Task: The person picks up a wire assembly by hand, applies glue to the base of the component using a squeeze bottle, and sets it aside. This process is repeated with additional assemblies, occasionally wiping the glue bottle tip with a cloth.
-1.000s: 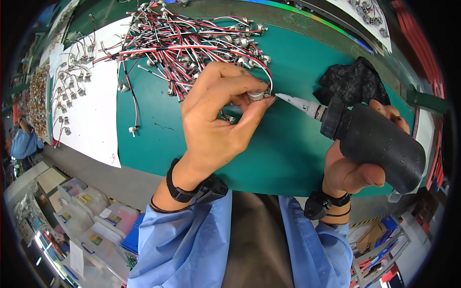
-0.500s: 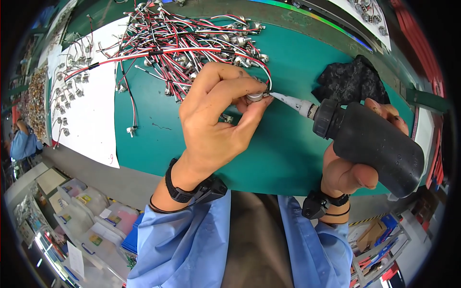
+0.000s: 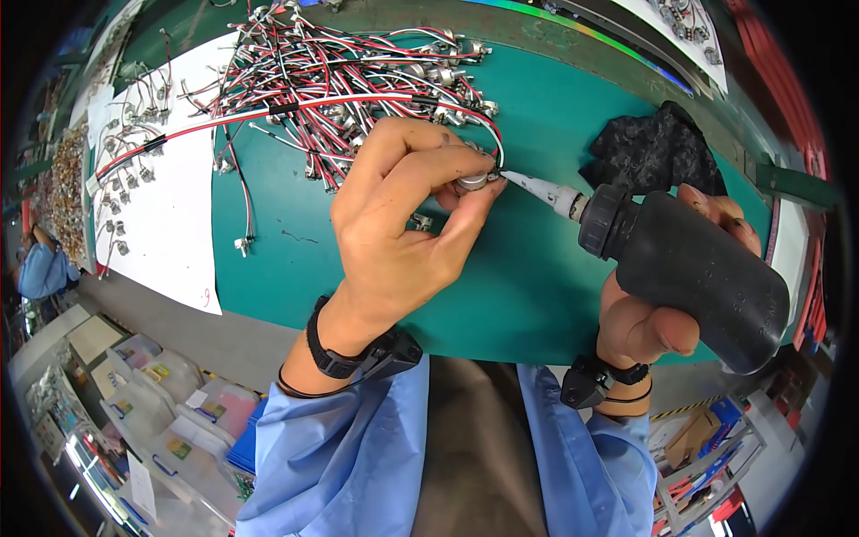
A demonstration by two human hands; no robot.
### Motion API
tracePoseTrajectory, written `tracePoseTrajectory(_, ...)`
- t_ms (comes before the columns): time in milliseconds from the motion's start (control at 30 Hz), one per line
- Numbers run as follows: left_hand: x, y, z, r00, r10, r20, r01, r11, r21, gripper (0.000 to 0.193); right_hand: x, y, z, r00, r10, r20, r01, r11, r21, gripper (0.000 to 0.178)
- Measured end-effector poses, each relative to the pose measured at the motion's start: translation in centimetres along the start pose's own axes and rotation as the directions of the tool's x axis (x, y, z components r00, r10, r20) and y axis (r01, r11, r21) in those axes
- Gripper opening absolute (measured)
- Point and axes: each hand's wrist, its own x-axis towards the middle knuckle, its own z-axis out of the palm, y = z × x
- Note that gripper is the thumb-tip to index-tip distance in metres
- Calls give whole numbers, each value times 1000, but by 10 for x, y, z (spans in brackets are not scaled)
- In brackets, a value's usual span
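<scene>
Between its thumb and fingertips my left hand (image 3: pixel 394 210) pinches a small round silver potentiometer (image 3: pixel 472 182). Red and white wires (image 3: pixel 344 98) rise from it and arc left over the pile to the white paper. My right hand (image 3: pixel 640 322) is wrapped round a black squeeze bottle (image 3: pixel 702 273), tipped on its side. The bottle's grey tapered nozzle (image 3: pixel 546 192) points left, its tip at the wired edge of the potentiometer. Whether fluid is coming out is too small to tell. Part of the potentiometer is hidden by my fingers.
A tangled pile of wired potentiometers (image 3: pixel 313 67) covers the far part of the green mat (image 3: pixel 295 277). More of them lie in rows on white paper (image 3: pixel 174 242) at left. A crumpled black cloth (image 3: pixel 658 148) lies at right. Clear plastic bins (image 3: pixel 188 443) stand lower left.
The far end of the wires has swung down and left over the paper. Both hands have shifted very slightly left, with the nozzle staying at the potentiometer.
</scene>
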Motion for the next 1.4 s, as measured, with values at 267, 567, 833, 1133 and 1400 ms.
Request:
tracePoseTrajectory(267, 0, 0, 1, 998, -65, -9, 63, 990, -123, 22, 4, -7, 3, 996, 86, -20, -85, 996, 37, 82)
tracePoseTrajectory(567, 0, 3, 0, 985, -168, 38, 172, 958, -228, 21, 5, -6, 1, 999, 53, -9, -52, 996, 69, 85)
tracePoseTrajectory(833, -2, 8, -2, 950, -296, 100, 312, 878, -362, 22, 7, -10, 2, 997, 77, 25, -79, 996, 53, 84)
tracePoseTrajectory(1133, -2, 9, -8, 877, -425, 225, 479, 733, -482, 18, 8, -14, -2, 990, 121, 75, -125, 990, 62, 81)
tracePoseTrajectory(1400, -2, 9, -8, 864, -436, 254, 500, 671, -548, 18, 9, -12, 2, 995, 81, 51, -85, 993, 79, 80)
